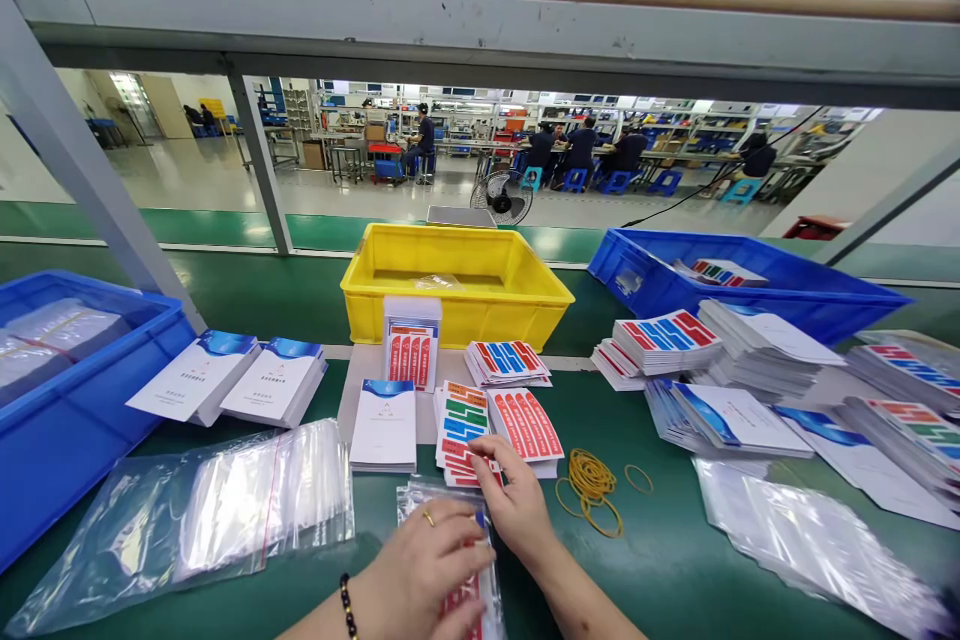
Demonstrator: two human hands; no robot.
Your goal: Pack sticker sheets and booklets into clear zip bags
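Note:
My left hand (pixel 427 570), with a ring and a beaded bracelet, lies over a clear plastic bag (pixel 489 585) that has red printed sheets in it. Its fingers are stretched out and slightly blurred. At the near edge of a stack of sticker sheets (pixel 463 420) in green, blue and red, my right hand (pixel 519 505) has its thumb and forefinger closed on a sticker sheet. Red label sheets (pixel 527 423) are stacked just beyond that hand. White booklets (pixel 383 427) with blue tops stand in a pile to the left.
A yellow bin (pixel 457 315) stands behind the stacks, with blue bins (pixel 82 400) (pixel 750 290) to either side. Rubber bands (pixel 591 480) lie right of my hands. Clear bags (pixel 240 500) lie left; more bags (pixel 810 540) and paper stacks (pixel 765 350) are right. A shelf beam (pixel 480 10) crosses above.

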